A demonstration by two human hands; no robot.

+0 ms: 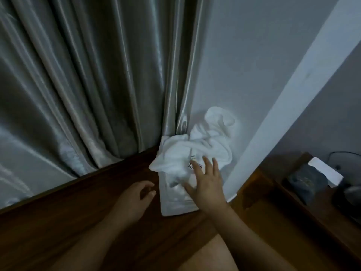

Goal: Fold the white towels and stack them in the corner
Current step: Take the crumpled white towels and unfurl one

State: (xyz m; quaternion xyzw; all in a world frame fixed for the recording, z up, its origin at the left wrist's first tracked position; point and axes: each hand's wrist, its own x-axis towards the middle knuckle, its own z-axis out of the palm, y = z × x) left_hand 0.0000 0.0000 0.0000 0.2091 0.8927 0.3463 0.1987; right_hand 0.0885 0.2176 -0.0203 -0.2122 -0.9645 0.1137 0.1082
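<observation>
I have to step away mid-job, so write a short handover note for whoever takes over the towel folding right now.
Right hand: open, flat on the towels, gripping nothing.
Left hand: loosely curled, empty, just left of the pile, over the wooden surface.
Folded towel lies in the corner by the curtain and wall.
Crumpled towel sits on top, unfolded.
Left: fold the crumpled one and stack it squarely.

white towels [187, 153], grey curtain [88, 85], brown floor [78, 212]
</observation>
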